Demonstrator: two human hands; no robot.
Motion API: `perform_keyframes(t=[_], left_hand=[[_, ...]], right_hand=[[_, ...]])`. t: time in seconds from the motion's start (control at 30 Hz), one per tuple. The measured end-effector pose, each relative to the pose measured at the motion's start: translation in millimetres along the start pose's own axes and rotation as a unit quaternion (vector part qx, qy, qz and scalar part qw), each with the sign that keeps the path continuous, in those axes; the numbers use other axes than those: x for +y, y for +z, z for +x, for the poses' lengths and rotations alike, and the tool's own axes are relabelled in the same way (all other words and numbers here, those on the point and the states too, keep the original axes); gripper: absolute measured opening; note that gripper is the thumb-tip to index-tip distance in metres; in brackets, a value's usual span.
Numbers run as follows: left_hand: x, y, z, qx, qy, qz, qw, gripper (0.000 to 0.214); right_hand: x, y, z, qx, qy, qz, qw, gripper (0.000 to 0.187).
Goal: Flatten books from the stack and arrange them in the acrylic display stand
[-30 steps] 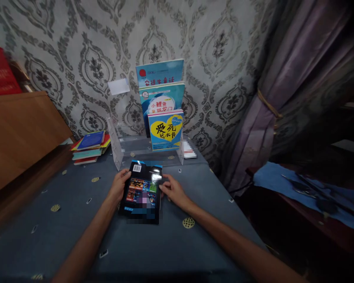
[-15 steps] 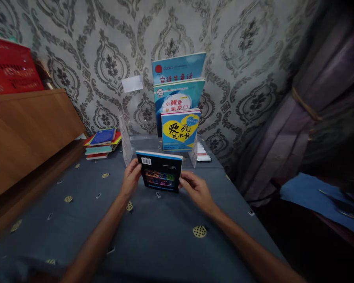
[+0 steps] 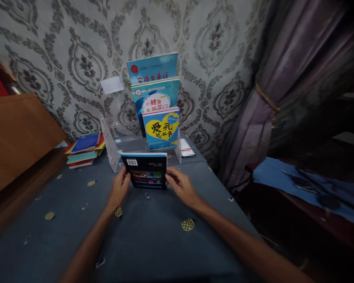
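A black book (image 3: 147,167) with a barcode and rows of small coloured pictures stands nearly upright, its lower edge at the cloth. My left hand (image 3: 120,186) grips its left edge, thumb on the near face. At the opposite edge, my right hand (image 3: 181,184) pinches the book between thumb and fingers. Behind it is a clear stepped book stand (image 3: 109,145). A blue book with a yellow heart (image 3: 161,129) stands on the stand's right side. Farther back and higher are a teal book (image 3: 156,94) and a taller blue book (image 3: 153,65).
Several books lie in a pile (image 3: 82,153) left of the stand. A wooden cabinet (image 3: 17,133) borders the left side. On the right hangs a tied purple curtain (image 3: 268,94), with a blue cloth (image 3: 268,177) beyond. Dark patterned cloth (image 3: 147,236) covers the table.
The camera view has turned to the right, so the scene sits farther left. Both hands keep hold of the black book, whose back now faces me more squarely.
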State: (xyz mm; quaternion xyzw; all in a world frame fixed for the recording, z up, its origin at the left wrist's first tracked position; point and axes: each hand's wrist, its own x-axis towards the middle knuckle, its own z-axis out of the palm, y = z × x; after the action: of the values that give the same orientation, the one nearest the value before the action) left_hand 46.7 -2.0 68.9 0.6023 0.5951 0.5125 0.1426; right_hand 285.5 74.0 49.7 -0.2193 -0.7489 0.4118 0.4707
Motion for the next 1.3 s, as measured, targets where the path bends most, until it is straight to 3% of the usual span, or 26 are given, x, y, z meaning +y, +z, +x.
perform_keyframes(t=[0.33, 0.63, 0.8, 1.0, 1.17, 1.3], left_hand=[[12.2, 19.0, 34.2, 0.006, 0.070, 0.031, 0.997, 0.032], [42.1, 35.8, 81.6, 0.070, 0.160, 0.015, 0.985, 0.025], [32.2, 50.8, 97.0, 0.083, 0.151, 0.001, 0.985, 0.022], [19.1, 65.1, 98.2, 0.071, 0.139, 0.008, 0.988, 0.021], [8.9, 69.7, 96.8, 0.066, 0.133, 0.031, 0.988, 0.019], [1.1, 70.9, 96.2, 0.062, 0.133, 0.082, 0.986, 0.017]], right_hand=[[9.0, -22.4, 31.2, 0.073, -0.048, -0.022, 0.996, 0.027], [-3.5, -55.6, 84.5, 0.141, -0.108, -0.049, 0.983, 0.032], [7.6, -63.8, 92.2, 0.148, -0.109, -0.084, 0.979, 0.032], [30.5, -67.3, 88.9, 0.138, -0.068, -0.087, 0.984, 0.034], [43.8, -65.3, 88.7, 0.126, -0.059, -0.076, 0.987, 0.032], [52.1, -64.2, 87.7, 0.145, -0.055, -0.127, 0.980, 0.029]])
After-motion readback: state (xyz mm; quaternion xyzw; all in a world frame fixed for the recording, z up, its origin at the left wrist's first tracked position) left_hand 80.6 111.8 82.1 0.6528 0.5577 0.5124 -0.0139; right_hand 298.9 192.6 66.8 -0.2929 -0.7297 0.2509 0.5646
